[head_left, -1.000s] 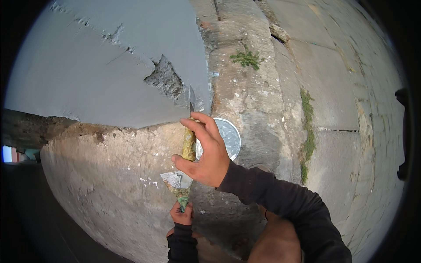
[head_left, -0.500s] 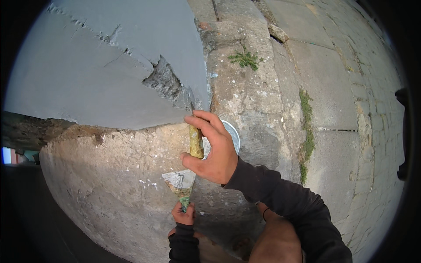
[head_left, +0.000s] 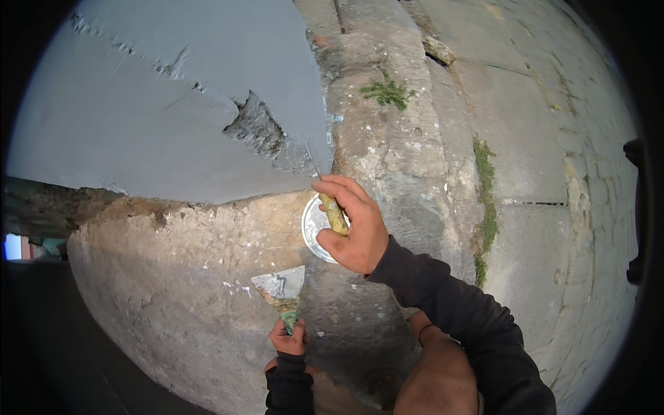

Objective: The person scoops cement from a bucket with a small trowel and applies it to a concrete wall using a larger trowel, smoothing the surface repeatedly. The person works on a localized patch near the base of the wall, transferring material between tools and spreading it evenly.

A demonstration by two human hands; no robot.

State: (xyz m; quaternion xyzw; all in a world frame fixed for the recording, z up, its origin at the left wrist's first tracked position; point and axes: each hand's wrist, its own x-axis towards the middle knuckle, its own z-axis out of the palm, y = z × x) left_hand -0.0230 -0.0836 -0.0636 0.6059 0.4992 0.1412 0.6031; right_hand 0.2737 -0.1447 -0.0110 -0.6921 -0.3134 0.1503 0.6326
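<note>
Two hands were in view, each gripping one tool; the left hand [head_left: 288, 337], low in the view, was closed around the green handle of a wide scraper [head_left: 282, 285], whose triangular blade pointed up and carried pale grey-white smears; the right hand [head_left: 356, 225], near the middle, held a knife [head_left: 337, 216] by its yellowish, stained handle between thumb and fingers; its one thin blade pointed up and slightly left, over the lower corner of a grey wall [head_left: 159, 152], though whether the tip touched could not be told.

One round, silvery container [head_left: 311, 228] sat on the worn concrete ledge [head_left: 187, 263], below that corner; the right hand stood in the way, hiding much of its right side. One large rough hole [head_left: 257, 128] broke the wall's smooth surface, left of the blade; one ragged line of chips [head_left: 128, 48] ran toward it from the upper left.

Two patches of greenery grew to the right: one small weed [head_left: 387, 91] and one long strip of plants [head_left: 486, 200] beside the paving [head_left: 529, 138]; two dark sleeves [head_left: 449, 297] covered the forearms; one bare knee [head_left: 439, 380] showed at the bottom.
</note>
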